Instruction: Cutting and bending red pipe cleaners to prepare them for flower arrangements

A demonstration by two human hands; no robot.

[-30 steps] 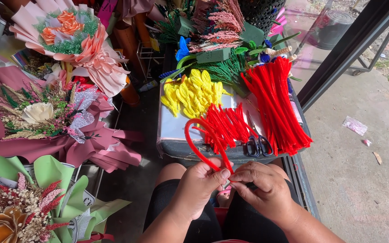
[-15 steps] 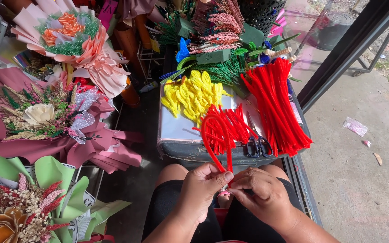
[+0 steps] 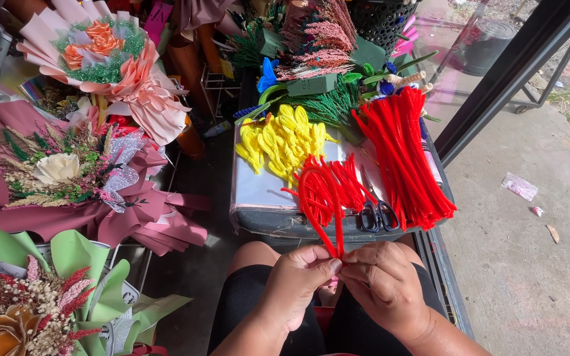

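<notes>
My left hand (image 3: pixel 295 280) and my right hand (image 3: pixel 384 283) meet over my lap, fingertips together. Both pinch the ends of a red pipe cleaner (image 3: pixel 331 221) folded into a narrow upright loop. Just beyond the loop, on a grey case (image 3: pixel 258 198), lie several bent red pipe cleaner petals (image 3: pixel 338 181), a pile of yellow looped pipe cleaners (image 3: pixel 282 138) and a thick bundle of straight red pipe cleaners (image 3: pixel 400 155). Black scissors (image 3: pixel 377 214) rest at the case's near edge.
Wrapped bouquets stand on the left: a pink one (image 3: pixel 103 62), a maroon one (image 3: pixel 74 181) and a green one (image 3: pixel 34 300). Green stems and foam blocks (image 3: pixel 318 89) crowd behind the case. A dark metal post (image 3: pixel 516 69) and a concrete pavement (image 3: pixel 536 264) are on the right.
The red pipe cleaner was a wide open loop; it has been squeezed into a tight narrow fold. My hands have drawn closer together at its ends.
</notes>
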